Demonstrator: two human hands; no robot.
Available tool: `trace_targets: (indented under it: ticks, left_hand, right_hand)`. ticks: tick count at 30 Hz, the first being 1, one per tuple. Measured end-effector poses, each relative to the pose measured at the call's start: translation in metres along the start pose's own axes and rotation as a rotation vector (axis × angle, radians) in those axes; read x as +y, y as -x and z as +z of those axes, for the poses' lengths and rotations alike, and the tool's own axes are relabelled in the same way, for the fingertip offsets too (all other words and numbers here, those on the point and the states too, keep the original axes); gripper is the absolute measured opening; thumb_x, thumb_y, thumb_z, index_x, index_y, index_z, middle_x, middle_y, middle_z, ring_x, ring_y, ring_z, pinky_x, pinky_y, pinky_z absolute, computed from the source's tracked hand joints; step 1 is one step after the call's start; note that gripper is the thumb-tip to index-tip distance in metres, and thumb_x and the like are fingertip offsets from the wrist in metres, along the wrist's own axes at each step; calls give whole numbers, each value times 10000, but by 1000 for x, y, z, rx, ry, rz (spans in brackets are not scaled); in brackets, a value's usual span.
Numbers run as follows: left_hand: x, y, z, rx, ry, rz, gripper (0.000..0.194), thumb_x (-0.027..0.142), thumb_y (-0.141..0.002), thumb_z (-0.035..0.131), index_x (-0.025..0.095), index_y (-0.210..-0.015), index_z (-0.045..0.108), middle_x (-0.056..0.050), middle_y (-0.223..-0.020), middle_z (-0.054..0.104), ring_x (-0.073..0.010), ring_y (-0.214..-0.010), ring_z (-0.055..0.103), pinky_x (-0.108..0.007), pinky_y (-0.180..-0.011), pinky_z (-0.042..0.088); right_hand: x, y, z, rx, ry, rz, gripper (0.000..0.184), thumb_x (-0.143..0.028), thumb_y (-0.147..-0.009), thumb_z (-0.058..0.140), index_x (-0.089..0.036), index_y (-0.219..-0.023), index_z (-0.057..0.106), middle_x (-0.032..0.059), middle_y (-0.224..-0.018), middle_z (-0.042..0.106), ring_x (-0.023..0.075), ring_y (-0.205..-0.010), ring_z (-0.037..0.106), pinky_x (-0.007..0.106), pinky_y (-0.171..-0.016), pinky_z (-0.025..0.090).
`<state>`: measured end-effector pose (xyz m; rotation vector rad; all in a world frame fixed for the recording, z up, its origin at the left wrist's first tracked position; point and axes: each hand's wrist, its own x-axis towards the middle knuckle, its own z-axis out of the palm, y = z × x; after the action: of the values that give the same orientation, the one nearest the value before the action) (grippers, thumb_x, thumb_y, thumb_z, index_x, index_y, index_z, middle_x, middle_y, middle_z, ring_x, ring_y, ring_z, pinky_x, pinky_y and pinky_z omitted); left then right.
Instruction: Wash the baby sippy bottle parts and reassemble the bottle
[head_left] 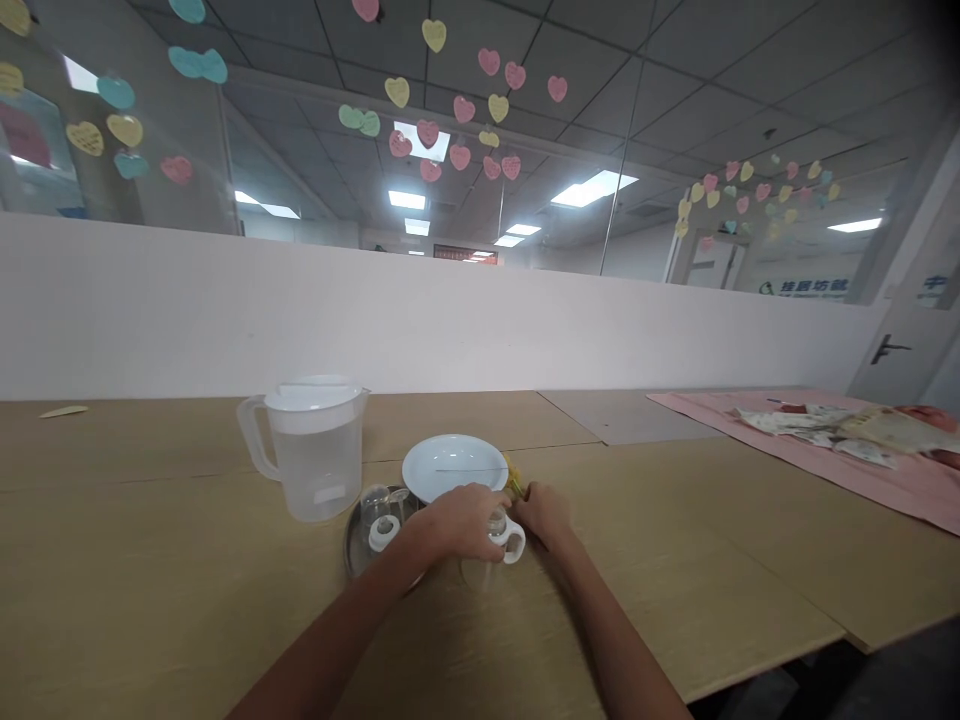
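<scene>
My left hand (pixel 471 522) is closed around the top of a clear glass vessel with a white loop handle (pixel 514 541). Its lower body blends into the table. Close by on the right, my right hand (pixel 547 512) has its fingers curled in at a thin yellow item (pixel 514 474), whose kind I cannot make out. Just beyond both hands stands a white bowl (pixel 450 455) with a thin straight line across it. Left of my left hand, a round metal tray (pixel 351 548) carries a white ring-shaped piece (pixel 384 533) and a clear dome-shaped piece (pixel 374 502).
A clear plastic pitcher (pixel 319 460) with a white lid, partly filled, stands behind the tray. Far right, a pink cloth (pixel 911 490) bears crumpled fabric (pixel 795 422). A thin pale piece (pixel 64 411) lies far left. A white wall (pixel 450 335) bounds the table's (pixel 187 570) back.
</scene>
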<state>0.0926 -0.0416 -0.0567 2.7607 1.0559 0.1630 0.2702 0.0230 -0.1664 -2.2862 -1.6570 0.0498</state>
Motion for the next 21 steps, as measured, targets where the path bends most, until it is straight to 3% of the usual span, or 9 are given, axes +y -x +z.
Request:
trace_targets:
  ticks: [3, 5, 8, 10, 13, 17, 21]
  left_hand:
    - [-16, 7, -19, -40, 131, -13, 612, 463, -599, 612, 248, -1163, 508, -38, -1123, 598, -215, -947, 567, -244, -708, 424]
    - [-32, 13, -34, 12, 173, -81, 516, 456, -680, 534, 206, -1131, 537, -54, -1154, 580, -196, -970, 559, -235, -752, 420]
    - [-58, 19, -46, 16, 55, -259, 306, 316, -756, 426, 171, -927, 634, -51, -959, 659, -171, -846, 592, -229, -700, 427]
    - [-74, 18, -42, -72, -56, -414, 233, 229, -702, 464, 154, -798, 662, -61, -814, 681, -181, -729, 603, -242, -626, 434]
    - [-90, 11, -23, -157, -110, -523, 164, 148, -600, 536, 129, -688, 673, -96, -701, 681, -195, -606, 597, -260, -548, 437]
    - [-103, -1, 3, -207, -145, -597, 110, 154, -566, 588, 107, -616, 674, -152, -616, 667, -227, -575, 599, -292, -534, 454]
    - [-112, -6, 11, -223, -157, -600, 106, 168, -548, 626, 110, -618, 681, -181, -655, 675, -251, -599, 612, -328, -566, 475]
  right_hand:
    - [0, 2, -2, -2, -22, 18, 294, -320, -755, 437, -137, -863, 641, 153, -871, 654, 244, -784, 615, 278, -573, 369]
    - [0, 3, -4, 58, -75, 16, 298, -309, -776, 399, -136, -834, 635, 143, -864, 652, 230, -766, 610, 271, -561, 354]
    - [-1, 2, -6, 199, -250, -66, 293, -304, -805, 364, -149, -875, 603, 93, -850, 648, 189, -749, 594, 250, -565, 340]
    - [-4, 0, -6, 248, -376, -148, 309, -324, -824, 350, -167, -972, 570, 58, -840, 645, 161, -739, 586, 234, -579, 342]
    - [-10, -5, -6, 221, -435, -230, 319, -341, -831, 364, -192, -1046, 545, 37, -834, 645, 141, -729, 581, 218, -583, 338]
    - [-19, -12, -15, 128, -295, -253, 208, -251, -792, 431, -195, -867, 617, 35, -773, 657, 134, -697, 583, 207, -556, 320]
    - [-33, -24, -33, 86, -166, -243, 137, -134, -688, 503, -158, -686, 638, 90, -746, 661, 178, -699, 591, 230, -538, 315]
